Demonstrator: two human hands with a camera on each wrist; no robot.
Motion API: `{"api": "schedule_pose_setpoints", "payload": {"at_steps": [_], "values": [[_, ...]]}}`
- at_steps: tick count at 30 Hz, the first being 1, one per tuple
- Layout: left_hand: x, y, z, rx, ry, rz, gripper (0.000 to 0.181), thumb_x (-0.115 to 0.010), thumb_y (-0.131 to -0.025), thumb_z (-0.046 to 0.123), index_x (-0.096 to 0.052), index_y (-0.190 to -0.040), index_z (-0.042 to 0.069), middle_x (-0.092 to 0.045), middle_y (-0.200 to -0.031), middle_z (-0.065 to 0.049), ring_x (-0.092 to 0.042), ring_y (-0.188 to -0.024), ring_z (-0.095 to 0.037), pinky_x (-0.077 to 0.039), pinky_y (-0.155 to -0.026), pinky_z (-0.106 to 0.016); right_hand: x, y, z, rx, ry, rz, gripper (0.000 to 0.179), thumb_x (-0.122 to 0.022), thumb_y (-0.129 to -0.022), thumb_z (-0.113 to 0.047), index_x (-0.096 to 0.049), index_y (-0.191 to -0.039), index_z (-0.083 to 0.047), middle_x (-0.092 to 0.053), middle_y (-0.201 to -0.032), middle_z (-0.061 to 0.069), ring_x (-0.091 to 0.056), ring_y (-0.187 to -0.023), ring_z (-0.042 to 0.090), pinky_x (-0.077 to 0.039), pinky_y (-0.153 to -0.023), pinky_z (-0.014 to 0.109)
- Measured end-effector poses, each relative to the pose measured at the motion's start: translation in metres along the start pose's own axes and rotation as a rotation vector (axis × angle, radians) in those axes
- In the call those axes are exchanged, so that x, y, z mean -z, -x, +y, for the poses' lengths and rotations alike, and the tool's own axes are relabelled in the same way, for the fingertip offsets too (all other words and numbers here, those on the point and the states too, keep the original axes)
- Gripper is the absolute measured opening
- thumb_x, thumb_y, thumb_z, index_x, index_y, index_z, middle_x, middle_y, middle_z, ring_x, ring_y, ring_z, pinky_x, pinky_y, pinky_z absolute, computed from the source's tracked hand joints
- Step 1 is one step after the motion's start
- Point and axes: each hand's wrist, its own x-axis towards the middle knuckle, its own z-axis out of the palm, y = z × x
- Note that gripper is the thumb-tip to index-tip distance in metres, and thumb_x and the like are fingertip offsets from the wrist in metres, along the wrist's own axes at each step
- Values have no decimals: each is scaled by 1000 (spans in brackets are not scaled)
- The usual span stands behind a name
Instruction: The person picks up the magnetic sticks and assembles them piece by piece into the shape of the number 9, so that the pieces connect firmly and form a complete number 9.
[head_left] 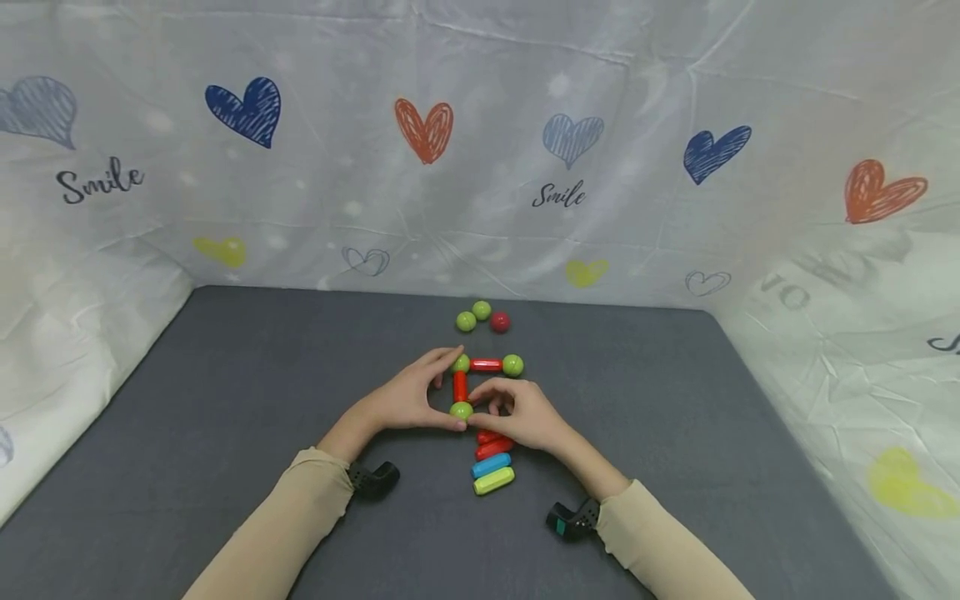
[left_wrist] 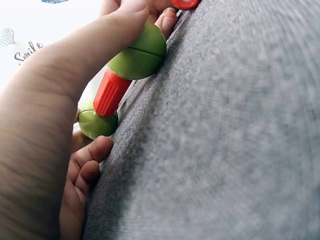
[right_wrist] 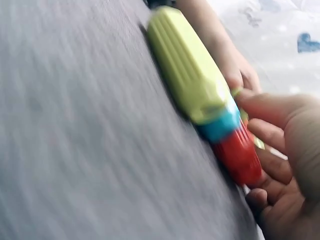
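Two red rods (head_left: 461, 387) (head_left: 486, 365) and green balls are joined into an L in the head view. My left hand (head_left: 408, 396) spans its left side, thumb against the near green ball (head_left: 461, 411) and fingers at the far-left green ball (head_left: 462, 363). In the left wrist view the thumb lies on the near ball (left_wrist: 140, 57), with a red rod (left_wrist: 112, 92) running to the other ball (left_wrist: 97, 124). From the right, my right hand (head_left: 525, 412) pinches the near ball with thumb and index finger. A third green ball (head_left: 513, 365) ends the far rod.
Below the right hand lie loose red rods (head_left: 493, 448), a blue rod (head_left: 491, 466) and a yellow-green rod (head_left: 494, 481). Two green balls (head_left: 466, 322) and a red ball (head_left: 500, 322) sit farther back on the grey tabletop (head_left: 262, 375). A printed white curtain (head_left: 480, 217) hangs behind.
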Motion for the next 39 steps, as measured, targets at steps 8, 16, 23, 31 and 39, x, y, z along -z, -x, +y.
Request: {"api": "schedule_pose_setpoints", "payload": {"at_steps": [8,16,23,31,39], "values": [[-1,-2,-3,13,-9,-2,117,-92,-80,52,-28,-170,13,-39,-163,-7,-49,-103,-18,-44,-85,-38,26,15,16,2,-17,-5,19,-80,-98,-20,-81,-116,-13,-77,-100,-2,-58,-69,13,-44,-61,23],[-3,-3,0,4,-18,-19,118,-91,-81,52,-26,-170,11,-39,-163,-8,-48,-102,-17,-43,-83,-36,30,34,33,102,-33,-32,20,-82,-95,-12,-81,-115,-12,-76,-97,0,-56,-72,12,-45,-65,23],[-2,-2,0,19,-6,-10,118,-91,-81,53,-25,-171,13,-38,-164,-6,-49,-103,-18,-44,-86,-38,32,31,34,181,19,-55,22,-85,-91,-7,-81,-113,-11,-73,-90,-1,-57,-72,18,-47,-65,28],[1,-6,0,57,-36,-2,124,-91,-80,56,-20,-171,12,-48,-142,-7,-48,-98,-17,-44,-77,-35,36,25,35,192,47,-76,20,-85,-92,-11,-83,-110,-18,-77,-101,-3,-60,-76,19,-49,-69,28],[-4,-3,1,38,-36,13,121,-92,-80,54,-24,-170,10,-46,-146,-8,-48,-96,-16,-42,-75,-34,32,29,35,204,27,-70,18,-84,-93,-12,-83,-109,-18,-78,-107,-1,-60,-76,18,-50,-71,27]]}}
